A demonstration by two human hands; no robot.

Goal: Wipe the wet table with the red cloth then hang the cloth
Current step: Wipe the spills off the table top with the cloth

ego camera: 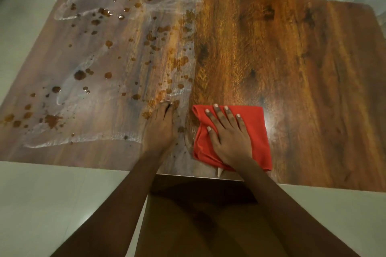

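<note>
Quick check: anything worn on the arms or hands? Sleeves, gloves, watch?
The left hand and right hand are bare, without gloves or rings; the left forearm and right forearm are uncovered to the frame's edge: no sleeve, watch or bracelet.

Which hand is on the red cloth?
The right hand. Its fingers are spread flat on top of the cloth. The left hand is beside it, touching only the wet table.

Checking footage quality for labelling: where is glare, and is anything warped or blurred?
Head view: pale sheen washes out the wet left half of the table; a bright patch sits right of the red cloth; table edges bow slightly; right hand looks sharp.
</note>
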